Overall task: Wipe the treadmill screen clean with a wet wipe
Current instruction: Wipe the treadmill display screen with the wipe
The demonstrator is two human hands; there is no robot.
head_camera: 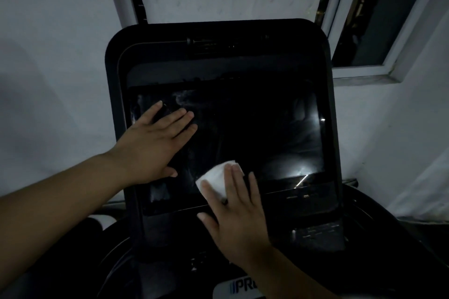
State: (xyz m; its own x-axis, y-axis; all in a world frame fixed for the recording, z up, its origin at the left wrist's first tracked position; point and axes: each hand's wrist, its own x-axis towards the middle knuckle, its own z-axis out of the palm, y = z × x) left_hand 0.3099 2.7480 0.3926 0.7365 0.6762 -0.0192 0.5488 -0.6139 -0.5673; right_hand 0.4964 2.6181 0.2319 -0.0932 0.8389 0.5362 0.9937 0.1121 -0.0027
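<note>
The treadmill's dark glossy screen fills the middle of the black console; pale smears show along its upper left and lower left. My left hand lies flat on the screen's left part, fingers spread, holding nothing. My right hand presses a folded white wet wipe against the lower middle of the screen with flat fingers; the wipe's lower right part is hidden under them.
A pale wall surrounds the console. A white-framed window stands open at the upper right. Below the screen sit dark control panels and a white logo plate. The room is dim, with light glinting on the screen's right side.
</note>
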